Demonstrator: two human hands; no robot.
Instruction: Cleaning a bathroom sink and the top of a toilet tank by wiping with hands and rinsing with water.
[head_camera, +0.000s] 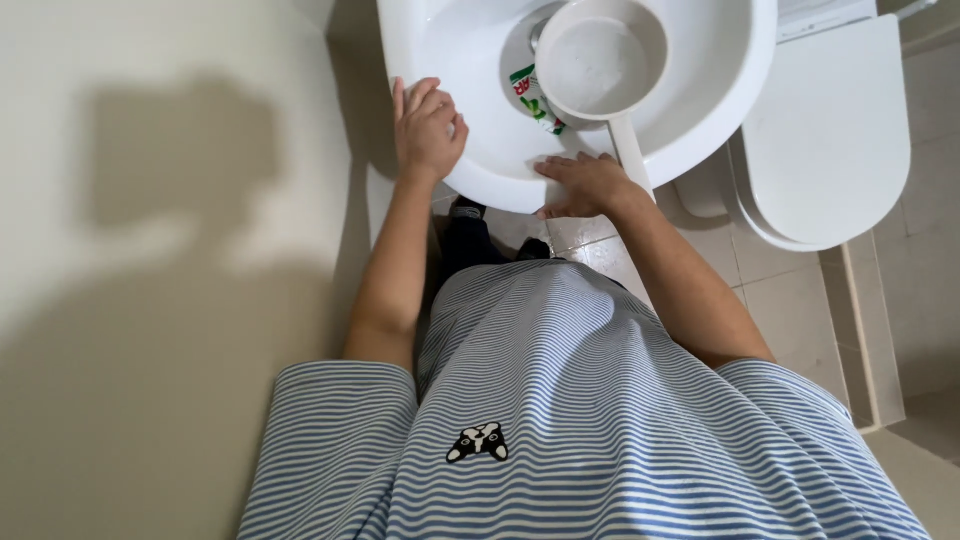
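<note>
View: head camera, looking straight down past the person's chest to the floor.
Sink: white basin (480, 180), rounded front rim toward the person, bowl open above; it fills the upper middle of the picture.
Left hand (428, 130): fingers curled together over the sink's front-left rim, knuckles up, gripping the edge; nothing else held.
Right hand (585, 185): laid flat, palm down, fingers together and stretched leftward along the front rim; it presses on the rim but closes round nothing.
Hands relative: well apart, one at each side of the sink's near curve.
Scoop: white plastic dipper (600, 60) with a round bowl, lying inside the sink; its straight handle runs down to the rim, ending just beside the right hand's wrist. Whether handle and hand touch cannot be told.
Packet: small sachet (537, 100) in green, red and white, in the basin, partly under the dipper bowl.
Toilet: white, lid (830, 130) closed, right of the sink.
Floor: pale beige tiles (790, 310) below the sink and toilet.
Wall: plain cream surface (150, 200) on the left, bearing the person's shadow.
Clothing: blue-and-white striped shirt (600, 420) with a small black-and-white dog patch (478, 442).
</note>
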